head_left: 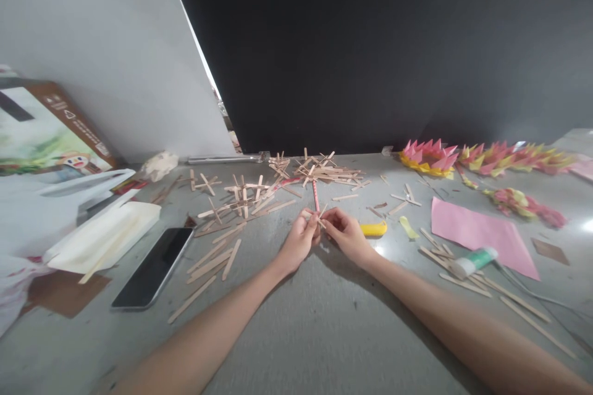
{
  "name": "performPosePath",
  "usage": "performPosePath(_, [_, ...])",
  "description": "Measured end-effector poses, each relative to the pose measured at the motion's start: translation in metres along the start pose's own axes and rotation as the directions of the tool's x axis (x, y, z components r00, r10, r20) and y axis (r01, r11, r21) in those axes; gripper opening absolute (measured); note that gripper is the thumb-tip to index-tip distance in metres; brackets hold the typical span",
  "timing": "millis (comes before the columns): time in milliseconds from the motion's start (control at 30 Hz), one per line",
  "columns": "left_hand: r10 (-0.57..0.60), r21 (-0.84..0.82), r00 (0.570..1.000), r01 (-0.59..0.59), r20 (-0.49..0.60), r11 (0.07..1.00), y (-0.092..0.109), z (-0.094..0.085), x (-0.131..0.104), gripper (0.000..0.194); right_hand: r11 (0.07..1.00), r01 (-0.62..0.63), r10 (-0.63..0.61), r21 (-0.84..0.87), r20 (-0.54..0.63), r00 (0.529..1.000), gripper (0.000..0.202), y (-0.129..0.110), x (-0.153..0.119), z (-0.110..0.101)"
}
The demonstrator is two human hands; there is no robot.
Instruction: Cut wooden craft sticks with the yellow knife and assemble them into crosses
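Observation:
At the middle of the table, my left hand [300,239] and my right hand [346,236] meet with their fingertips pinched. Between them are small crossed wooden craft sticks [321,216], partly covered by the fingers. Just beyond my fingers, a narrow red strip with pale marks [315,192] runs toward the stick pile; whether I hold its near end is hidden. A yellow-handled tool [373,229], perhaps a cutter, lies right beside my right hand. Heaped farther back are several craft sticks [331,173], some joined into crosses. More loose sticks [210,265] lie left of my left hand.
Left are a phone [154,266], a white paper tray [109,241], plastic bags [32,210] and a printed box [55,129]. To the right lie pink paper [482,234], a glue stick [474,261], cut sticks and pink-yellow folded paper flowers [428,157]. A dark panel [370,49] stands behind.

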State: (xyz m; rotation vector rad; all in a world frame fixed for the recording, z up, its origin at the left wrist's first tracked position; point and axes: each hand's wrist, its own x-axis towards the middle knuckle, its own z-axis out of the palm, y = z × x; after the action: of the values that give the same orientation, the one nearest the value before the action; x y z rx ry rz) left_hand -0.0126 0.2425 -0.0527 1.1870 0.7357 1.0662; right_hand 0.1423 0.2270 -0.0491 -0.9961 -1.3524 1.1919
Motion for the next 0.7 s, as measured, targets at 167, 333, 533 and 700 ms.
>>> performPosePath(167, [-0.006, 0.007, 1.000, 0.007, -0.017, 1.000, -0.002, -0.001, 0.002, 0.056, 0.999, 0.019, -0.020, -0.036, -0.024, 1.000, 0.043, 0.006, 0.001, -0.001])
performPosePath(333, [-0.038, -0.040, 0.999, 0.037, -0.028, 0.998, -0.004, -0.003, 0.010, 0.056, 0.994, 0.063, -0.068, -0.094, -0.043, 0.997, 0.041, 0.011, 0.008, -0.001])
performPosePath(533, [-0.054, -0.070, 0.998, 0.051, -0.033, 0.996, -0.001, -0.003, 0.018, 0.046, 0.977, 0.126, -0.138, -0.174, -0.057, 0.989, 0.038, 0.020, 0.018, -0.003])
performPosePath(700, [-0.087, -0.082, 0.993, 0.081, -0.082, 0.993, -0.001, -0.003, 0.023, 0.040, 0.949, 0.145, -0.166, -0.280, -0.052, 0.985, 0.035, 0.026, 0.025, -0.005])
